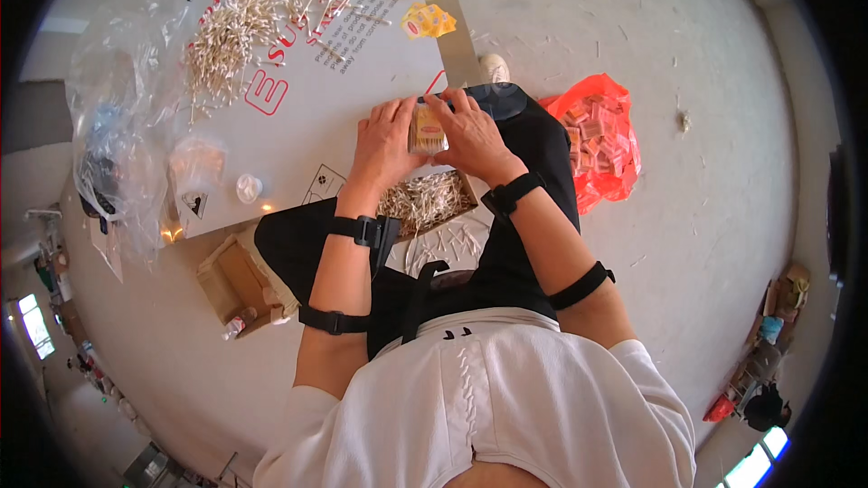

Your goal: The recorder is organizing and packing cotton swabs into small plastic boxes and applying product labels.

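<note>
Small yellow-labelled clear pack (429,131) btwn L hand (383,138) & R hand (474,139), nr table (307,137) edge; fingers (441,109) part-curled, holding its sides. Prob. light, slick, crushable: grip sides gently.

A small, boxy packet (429,131) is held between the left hand (384,137) and the right hand (471,134), gripped from both sides by the fingers near the right end of the tabletop's (307,131) near edge. A yellow face marked with a red oval is turned up toward the viewer, and a row of thin, pale sticks is shown along its lower part under a glossy, clear-looking surface. Whether the packet is rested on anything beneath cannot be told.
</note>
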A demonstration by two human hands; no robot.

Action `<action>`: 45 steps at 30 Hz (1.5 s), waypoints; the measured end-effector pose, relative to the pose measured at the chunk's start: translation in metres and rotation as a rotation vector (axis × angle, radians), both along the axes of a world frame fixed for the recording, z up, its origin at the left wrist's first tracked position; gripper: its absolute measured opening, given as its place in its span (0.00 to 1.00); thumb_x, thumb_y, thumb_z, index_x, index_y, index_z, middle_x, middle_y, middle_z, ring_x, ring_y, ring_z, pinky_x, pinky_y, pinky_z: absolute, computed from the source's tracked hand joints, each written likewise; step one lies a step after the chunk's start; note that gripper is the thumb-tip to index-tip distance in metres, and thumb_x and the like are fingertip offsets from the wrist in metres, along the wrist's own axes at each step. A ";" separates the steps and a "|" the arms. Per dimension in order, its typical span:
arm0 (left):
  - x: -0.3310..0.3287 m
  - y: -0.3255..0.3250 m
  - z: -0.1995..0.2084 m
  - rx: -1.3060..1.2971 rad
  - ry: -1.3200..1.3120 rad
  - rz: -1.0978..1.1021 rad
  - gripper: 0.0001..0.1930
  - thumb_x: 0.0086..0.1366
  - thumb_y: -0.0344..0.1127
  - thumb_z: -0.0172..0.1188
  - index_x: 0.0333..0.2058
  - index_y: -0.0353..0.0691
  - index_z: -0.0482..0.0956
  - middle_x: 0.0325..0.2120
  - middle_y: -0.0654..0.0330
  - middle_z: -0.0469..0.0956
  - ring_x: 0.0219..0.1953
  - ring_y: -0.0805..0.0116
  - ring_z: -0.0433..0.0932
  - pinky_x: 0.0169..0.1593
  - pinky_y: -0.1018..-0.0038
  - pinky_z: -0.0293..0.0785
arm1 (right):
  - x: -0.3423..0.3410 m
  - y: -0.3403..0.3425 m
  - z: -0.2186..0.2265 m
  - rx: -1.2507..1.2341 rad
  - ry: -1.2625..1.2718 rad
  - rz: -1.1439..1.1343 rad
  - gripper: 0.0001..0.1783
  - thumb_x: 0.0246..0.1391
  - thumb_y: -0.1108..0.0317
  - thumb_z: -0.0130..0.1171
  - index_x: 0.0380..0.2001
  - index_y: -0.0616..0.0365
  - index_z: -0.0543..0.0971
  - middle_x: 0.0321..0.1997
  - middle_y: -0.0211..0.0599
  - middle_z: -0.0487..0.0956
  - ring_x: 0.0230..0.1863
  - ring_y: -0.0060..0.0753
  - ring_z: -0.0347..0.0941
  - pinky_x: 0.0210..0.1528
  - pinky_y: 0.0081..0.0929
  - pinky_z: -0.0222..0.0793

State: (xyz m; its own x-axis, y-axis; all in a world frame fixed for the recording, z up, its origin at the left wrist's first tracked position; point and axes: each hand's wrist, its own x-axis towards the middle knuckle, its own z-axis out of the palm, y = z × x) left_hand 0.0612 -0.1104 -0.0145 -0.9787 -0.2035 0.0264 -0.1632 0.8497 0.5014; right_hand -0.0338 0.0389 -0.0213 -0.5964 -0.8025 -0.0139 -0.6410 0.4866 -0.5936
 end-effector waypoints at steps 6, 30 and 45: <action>-0.004 -0.004 -0.001 -0.017 -0.050 -0.017 0.41 0.38 0.36 0.76 0.55 0.42 0.69 0.54 0.61 0.68 0.58 0.58 0.65 0.57 0.61 0.63 | -0.004 -0.001 -0.010 -0.071 0.014 0.000 0.44 0.27 0.69 0.74 0.56 0.53 0.70 0.52 0.42 0.67 0.55 0.50 0.67 0.54 0.39 0.69; 0.041 0.016 -0.040 0.380 -0.011 0.376 0.13 0.52 0.28 0.65 0.37 0.32 0.78 0.27 0.52 0.80 0.30 0.53 0.79 0.36 0.63 0.74 | 0.022 0.024 -0.024 -0.148 -0.471 -0.470 0.14 0.46 0.62 0.64 0.21 0.65 0.81 0.17 0.41 0.79 0.22 0.41 0.78 0.29 0.32 0.73; 0.034 0.027 -0.001 0.502 0.359 0.264 0.15 0.53 0.19 0.58 0.40 0.39 0.77 0.30 0.63 0.75 0.30 0.69 0.77 0.32 0.75 0.74 | 0.019 0.023 -0.001 -0.360 -1.451 -0.642 0.09 0.54 0.69 0.61 0.22 0.59 0.75 0.20 0.32 0.76 0.15 0.16 0.66 0.12 0.11 0.52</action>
State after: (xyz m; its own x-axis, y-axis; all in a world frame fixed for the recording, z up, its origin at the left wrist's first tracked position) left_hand 0.0955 -0.0832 -0.0155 -0.8426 -0.5073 0.1808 -0.0827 0.4536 0.8873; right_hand -0.0147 0.0623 -0.0226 -0.4702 -0.5263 -0.7085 0.7696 0.1484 -0.6210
